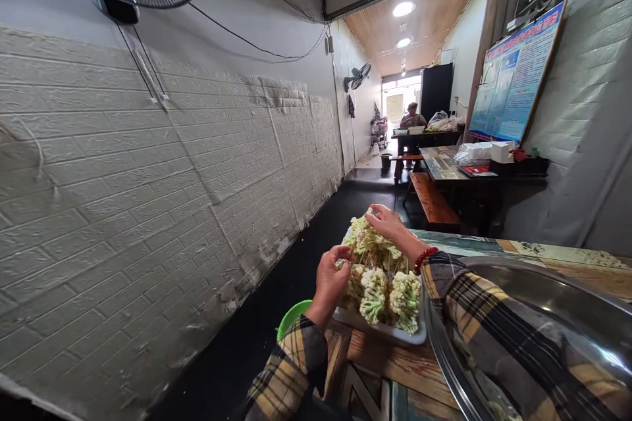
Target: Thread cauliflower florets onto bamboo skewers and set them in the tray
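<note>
A white tray [395,334] at the table's left edge holds a heap of pale green cauliflower florets on thin skewers [380,276]. My left hand [330,276] is curled at the near left side of the heap, fingers pinched on a cauliflower skewer. My right hand [388,222] rests on top of the far end of the pile, fingers bent down onto the florets. Both sleeves are yellow and black plaid. A red bead bracelet [425,256] circles my right wrist.
A big steel basin [543,302] fills the table at the right. A green bowl rim [291,317] shows below the left hand. A white brick wall runs along the left, with a dark aisle, benches and tables beyond, where a person sits far off.
</note>
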Motion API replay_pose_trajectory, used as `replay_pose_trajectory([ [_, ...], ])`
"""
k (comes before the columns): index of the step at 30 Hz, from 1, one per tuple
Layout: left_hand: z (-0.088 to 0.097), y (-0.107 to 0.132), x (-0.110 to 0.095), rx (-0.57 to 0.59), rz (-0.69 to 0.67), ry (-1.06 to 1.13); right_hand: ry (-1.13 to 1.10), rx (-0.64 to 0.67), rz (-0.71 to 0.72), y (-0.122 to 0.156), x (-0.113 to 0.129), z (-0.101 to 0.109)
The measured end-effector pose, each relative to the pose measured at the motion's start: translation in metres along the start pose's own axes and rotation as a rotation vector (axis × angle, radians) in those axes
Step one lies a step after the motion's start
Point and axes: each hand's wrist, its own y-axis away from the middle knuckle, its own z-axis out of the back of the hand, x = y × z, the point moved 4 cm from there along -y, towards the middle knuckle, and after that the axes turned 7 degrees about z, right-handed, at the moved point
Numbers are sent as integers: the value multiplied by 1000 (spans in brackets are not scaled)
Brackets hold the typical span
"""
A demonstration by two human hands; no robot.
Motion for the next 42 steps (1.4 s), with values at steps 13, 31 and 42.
replay_pose_trajectory([
  [13,-11,-12,8,139,-23,-401,456,110,73,-4,-9,-13],
  [31,-22,-22,12,159,-104,-268,599,201,245,10,-5,-19],
  [42,44,21,26,-117,9,-61,579,191,392,16,11,-2],
])
